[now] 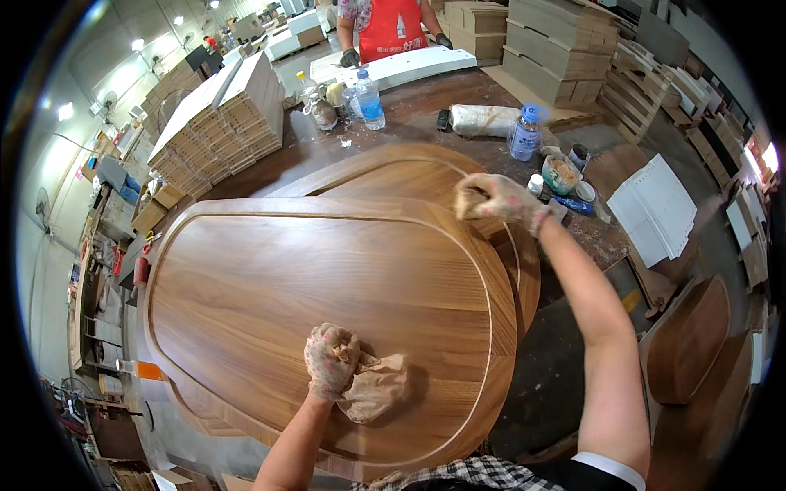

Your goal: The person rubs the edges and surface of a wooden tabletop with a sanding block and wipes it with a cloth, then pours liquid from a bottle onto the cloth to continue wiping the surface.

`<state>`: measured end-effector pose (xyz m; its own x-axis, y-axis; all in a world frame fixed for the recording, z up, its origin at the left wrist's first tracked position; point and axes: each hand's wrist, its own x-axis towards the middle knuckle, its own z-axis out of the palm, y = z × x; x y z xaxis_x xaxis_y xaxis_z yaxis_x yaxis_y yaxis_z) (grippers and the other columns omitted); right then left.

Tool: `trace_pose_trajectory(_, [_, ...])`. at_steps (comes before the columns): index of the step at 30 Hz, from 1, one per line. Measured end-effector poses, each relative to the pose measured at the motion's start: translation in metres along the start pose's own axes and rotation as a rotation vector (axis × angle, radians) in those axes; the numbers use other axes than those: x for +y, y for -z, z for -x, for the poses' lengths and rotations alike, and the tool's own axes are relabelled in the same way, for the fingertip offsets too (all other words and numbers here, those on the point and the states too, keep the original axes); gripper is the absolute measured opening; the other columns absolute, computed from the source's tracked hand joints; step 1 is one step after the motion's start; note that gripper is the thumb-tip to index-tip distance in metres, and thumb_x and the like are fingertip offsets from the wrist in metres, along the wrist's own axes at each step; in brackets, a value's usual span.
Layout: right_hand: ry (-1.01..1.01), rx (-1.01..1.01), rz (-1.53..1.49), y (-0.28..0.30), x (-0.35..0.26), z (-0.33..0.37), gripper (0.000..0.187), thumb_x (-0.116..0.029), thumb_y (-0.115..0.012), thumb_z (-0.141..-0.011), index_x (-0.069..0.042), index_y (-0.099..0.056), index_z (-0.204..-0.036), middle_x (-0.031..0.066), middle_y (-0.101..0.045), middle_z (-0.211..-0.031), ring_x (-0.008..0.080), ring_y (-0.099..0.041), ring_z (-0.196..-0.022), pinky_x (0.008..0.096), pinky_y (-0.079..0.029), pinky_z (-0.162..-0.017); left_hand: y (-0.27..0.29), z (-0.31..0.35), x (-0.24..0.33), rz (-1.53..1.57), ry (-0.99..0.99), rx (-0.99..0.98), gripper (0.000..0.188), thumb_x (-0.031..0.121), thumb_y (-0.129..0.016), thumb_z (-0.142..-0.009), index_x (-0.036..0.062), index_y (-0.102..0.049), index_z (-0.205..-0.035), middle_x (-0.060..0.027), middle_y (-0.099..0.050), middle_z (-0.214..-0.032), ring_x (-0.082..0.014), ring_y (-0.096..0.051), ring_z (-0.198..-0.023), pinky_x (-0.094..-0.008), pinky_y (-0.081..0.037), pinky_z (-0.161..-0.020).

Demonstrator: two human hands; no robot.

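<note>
A large wooden panel (327, 278) with rounded ends and a groove along its border lies in front of me. My left hand (330, 356), in a patterned work glove, is closed on a crumpled beige cloth (375, 389) that rests on the panel's near part. My right hand (501, 199), gloved the same way, is over the panel's far right edge. Its fingers are closed around something small and tan, too blurred to name. Beneath this panel, a second rounded wooden panel (409, 164) sticks out at the far side and the right.
Beyond the panels stand a blue-labelled water bottle (370, 102), another bottle (525, 135), a plastic-wrapped roll (483, 120) and a small tub (561, 173). Stacked boards (217, 123) rise at the far left. A person in a red apron (395, 31) handles a white board (426, 67).
</note>
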<state>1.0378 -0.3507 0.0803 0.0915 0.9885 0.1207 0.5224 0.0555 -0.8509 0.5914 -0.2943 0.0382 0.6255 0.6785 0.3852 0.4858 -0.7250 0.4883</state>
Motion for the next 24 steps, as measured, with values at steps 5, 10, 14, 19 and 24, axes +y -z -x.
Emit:
trace_pose_trajectory(5, [0.155, 0.168, 0.152, -0.049, -0.014, -0.081, 0.030, -0.005, -0.069, -0.074, -0.009, -0.067, -0.104, 0.0024, -0.072, -0.095, 0.0174, -0.067, -0.094, 0.0355, -0.053, -0.087, -0.010, -0.009, -0.001, 0.047, -0.024, -0.006, 0.011, 0.013, -0.076, -0.080, 0.0094, -0.065, -0.079, -0.0094, -0.063, -0.081, -0.0333, -0.061, -0.081, -0.0454, -0.049, -0.073])
trace_pose_trajectory(10, [0.094, 0.005, 0.245, -0.056, 0.002, -0.114, 0.036, 0.000, -0.064, -0.072, -0.006, -0.067, -0.108, 0.0022, -0.071, -0.095, 0.0163, -0.066, -0.094, 0.0329, -0.053, -0.086, -0.003, 0.000, -0.003, 0.052, 0.053, -0.012, 0.012, 0.014, -0.076, -0.080, 0.0096, -0.065, -0.079, -0.0097, -0.063, -0.081, -0.0342, -0.061, -0.081, -0.0454, -0.049, -0.074])
trace_pose_trajectory(14, [-0.096, -0.217, 0.118, -0.007, 0.032, -0.100, 0.043, -0.002, -0.065, -0.071, -0.005, -0.066, -0.114, 0.0039, -0.071, -0.098, 0.0194, -0.066, -0.094, 0.0333, -0.053, -0.087, -0.003, 0.001, -0.003, 0.065, 0.022, -0.008, 0.011, 0.013, -0.075, -0.080, 0.0094, -0.065, -0.078, -0.0098, -0.063, -0.081, -0.0346, -0.061, -0.081, -0.0455, -0.049, -0.073])
trace_pose_trajectory(19, [0.033, 0.002, 0.082, -0.033, 0.006, -0.095, 0.045, -0.002, -0.068, -0.068, -0.004, -0.068, -0.113, 0.0098, -0.072, -0.108, 0.0234, -0.067, -0.101, 0.0340, -0.053, -0.090, -0.004, -0.002, -0.003, 0.078, 0.013, -0.015, 0.011, 0.013, -0.075, -0.081, 0.0085, -0.065, -0.078, -0.0104, -0.063, -0.081, -0.0351, -0.061, -0.081, -0.0459, -0.049, -0.073])
trace_pose_trajectory(24, [0.024, 0.044, 0.123, -0.010, 0.019, -0.032, 0.046, -0.001, -0.067, -0.071, -0.004, -0.066, -0.116, 0.0092, -0.072, -0.107, 0.0233, -0.068, -0.101, 0.0332, -0.051, -0.093, 0.001, -0.006, 0.003, 0.085, 0.038, -0.040, 0.012, 0.017, -0.074, -0.081, 0.0076, -0.066, -0.080, -0.0118, -0.064, -0.084, -0.0354, -0.062, -0.082, -0.0456, -0.050, -0.075])
